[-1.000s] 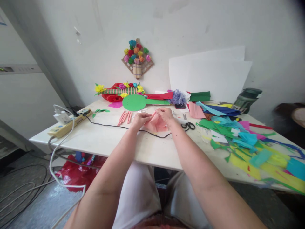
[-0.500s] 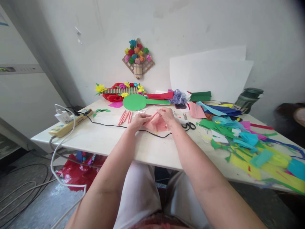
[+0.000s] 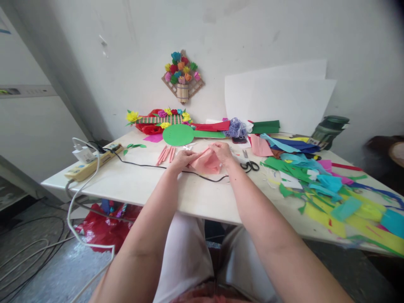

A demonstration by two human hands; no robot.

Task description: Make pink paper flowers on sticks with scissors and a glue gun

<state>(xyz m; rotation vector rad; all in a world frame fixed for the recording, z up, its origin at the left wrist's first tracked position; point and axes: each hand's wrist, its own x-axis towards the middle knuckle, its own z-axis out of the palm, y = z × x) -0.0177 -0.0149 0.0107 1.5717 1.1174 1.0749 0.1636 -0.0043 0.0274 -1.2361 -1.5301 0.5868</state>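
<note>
A: Where is the pink sheet (image 3: 208,164)?

B: Between the two hands, over the middle of the surface (image 3: 126,185). The left hand (image 3: 182,160) has its thumb and fingers clamped on one end of a slanting edge; the right hand (image 3: 222,152) pinches the other end, farther back.

A: Why at both ends?

B: Probably to stretch that edge straight and taut, while the loose part hangs toward the person. It looks folded or rolled there, though the fingers cover so much, and appear so small, that I can't be certain.

A: And the slim pink rolls (image 3: 166,155)?

B: They lie roughly side by side, left of the left hand, near it but apart from the sheet. That spot seems chosen to stay within reach without crowding the hands.

A: The scissors (image 3: 250,164)?

B: They lie just right of the right hand, handles toward the person, which would suit an easy pick-up. Farther right, the colored scraps (image 3: 328,185) lie heaped, likely pushed aside for working room. The black cord (image 3: 145,166) is less tidy: it passes beneath the left forearm, close to the sheet's near edge.
</note>
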